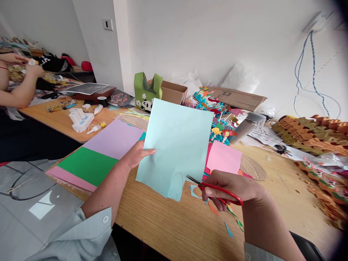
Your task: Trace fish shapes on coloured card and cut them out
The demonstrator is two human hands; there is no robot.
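Note:
My left hand (pixel 137 154) grips the left edge of a light blue sheet of paper (pixel 176 141), thumb on the front, holding it up over the table. A pencilled outline shows near the sheet's lower edge, where the paper is partly cut around. My right hand (pixel 223 186) is closed around red-handled scissors (pixel 220 192). Their blades point left at the sheet's lower right edge, close to the outline; whether they touch it I cannot tell. Below the scissors lie small paper scraps (pixel 228 229) in blue, orange and green.
Purple, green and pink sheets (pixel 89 159) lie on the left. A pink sheet (pixel 224 157) rests behind my right hand. Further back stand a green felt bag (pixel 148 92), colourful paper cut-outs (pixel 217 119) and a silver tumbler (pixel 247 127). Another person's arms (pixel 21 83) are at far left.

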